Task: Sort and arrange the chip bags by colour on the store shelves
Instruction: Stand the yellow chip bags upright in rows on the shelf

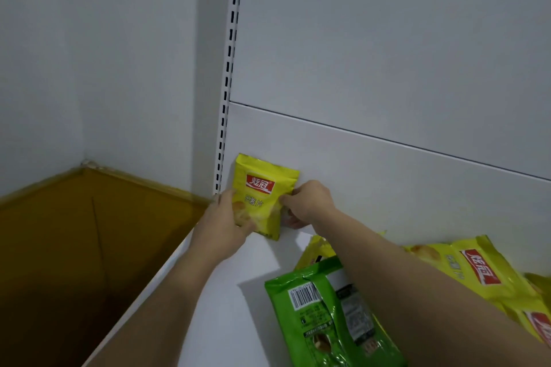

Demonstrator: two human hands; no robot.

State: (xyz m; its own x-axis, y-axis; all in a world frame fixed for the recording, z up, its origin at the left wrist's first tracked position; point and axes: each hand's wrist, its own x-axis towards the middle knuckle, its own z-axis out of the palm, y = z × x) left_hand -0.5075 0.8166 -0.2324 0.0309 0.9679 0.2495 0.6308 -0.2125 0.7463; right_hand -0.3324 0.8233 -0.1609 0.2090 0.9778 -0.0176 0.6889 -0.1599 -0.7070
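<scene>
We grip the yellow chip bag (262,194) from both sides: our left hand (222,225) curls round its lower left edge, and our right hand (307,202) pinches its right edge. It stands upright in the far left corner of the shelf (238,322), against the back panel (387,188). If we release it carelessly, the puffy bag may tip forward. Our right forearm, crossing above the green bag (325,316), could drag that bag nearer.

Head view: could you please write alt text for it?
A left hand and a right hand hold a yellow bag upright against the back panel of a white shelf. A green bag lies barcode-up nearer, with more yellow bags at right.
</scene>
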